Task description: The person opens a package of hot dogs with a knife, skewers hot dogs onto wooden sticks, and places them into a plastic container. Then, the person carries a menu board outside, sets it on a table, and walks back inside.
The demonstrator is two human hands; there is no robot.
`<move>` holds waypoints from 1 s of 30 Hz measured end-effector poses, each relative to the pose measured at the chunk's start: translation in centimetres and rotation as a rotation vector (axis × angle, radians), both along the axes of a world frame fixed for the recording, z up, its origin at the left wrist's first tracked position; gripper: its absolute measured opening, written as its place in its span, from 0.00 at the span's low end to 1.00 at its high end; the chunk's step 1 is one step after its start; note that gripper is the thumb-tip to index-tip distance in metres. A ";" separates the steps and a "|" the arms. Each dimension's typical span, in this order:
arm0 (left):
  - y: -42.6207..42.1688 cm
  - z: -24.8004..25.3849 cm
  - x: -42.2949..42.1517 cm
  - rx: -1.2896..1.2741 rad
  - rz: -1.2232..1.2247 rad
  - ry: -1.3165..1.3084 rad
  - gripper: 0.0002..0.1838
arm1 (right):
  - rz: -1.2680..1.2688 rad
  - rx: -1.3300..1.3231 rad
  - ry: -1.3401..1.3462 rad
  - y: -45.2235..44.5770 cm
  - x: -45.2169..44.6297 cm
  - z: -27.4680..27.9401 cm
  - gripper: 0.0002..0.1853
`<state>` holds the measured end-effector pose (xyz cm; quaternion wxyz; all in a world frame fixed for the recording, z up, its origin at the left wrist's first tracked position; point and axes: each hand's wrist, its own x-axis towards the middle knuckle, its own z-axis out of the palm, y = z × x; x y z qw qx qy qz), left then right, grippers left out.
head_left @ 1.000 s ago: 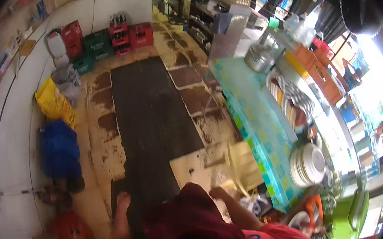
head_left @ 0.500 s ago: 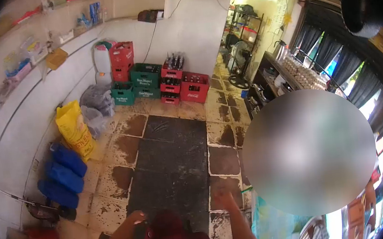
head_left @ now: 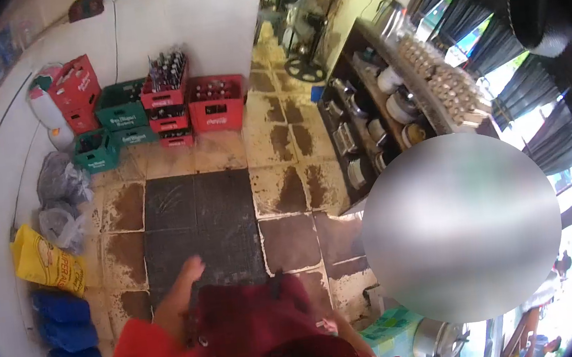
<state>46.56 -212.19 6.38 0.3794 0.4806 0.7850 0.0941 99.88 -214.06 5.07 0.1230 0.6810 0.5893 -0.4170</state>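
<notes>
My left hand [head_left: 193, 266] is held out over the dark floor mat [head_left: 201, 236], its fingers curled in and nothing showing in them. Low at the right of my body is my right hand [head_left: 329, 324], partly hidden beside the dark red bag or cloth [head_left: 251, 314] on my front; its fingers are too blurred to read. Red sleeves cover my upper arms.
Red crates [head_left: 218, 105] and green crates [head_left: 118, 109] of bottles line the back wall. A yellow sack [head_left: 47, 259] and blue containers [head_left: 64, 327] lie left. A shelf [head_left: 362, 108] with pots and egg trays stands right; a blurred disc hides the area below it.
The view has moved forward toward the crates and shelf. My left hand has lifted forward over the mat; my right hand has drawn back from its outstretched position toward my body.
</notes>
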 end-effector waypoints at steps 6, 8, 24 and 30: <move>35.7 4.3 6.6 0.422 -0.090 -0.268 0.17 | -0.096 -0.243 -0.035 15.0 3.0 -3.5 0.14; 42.8 5.6 7.5 0.323 -0.068 -0.332 0.18 | -0.040 -0.238 -0.043 23.9 3.6 -4.2 0.13; 79.7 -10.0 -6.6 -0.233 0.416 -0.158 0.11 | -0.230 0.345 0.794 114.2 -17.2 12.7 0.14; 115.9 -9.0 -4.1 -0.008 -0.261 0.150 0.18 | -0.633 -0.181 0.677 123.1 -12.3 10.0 0.09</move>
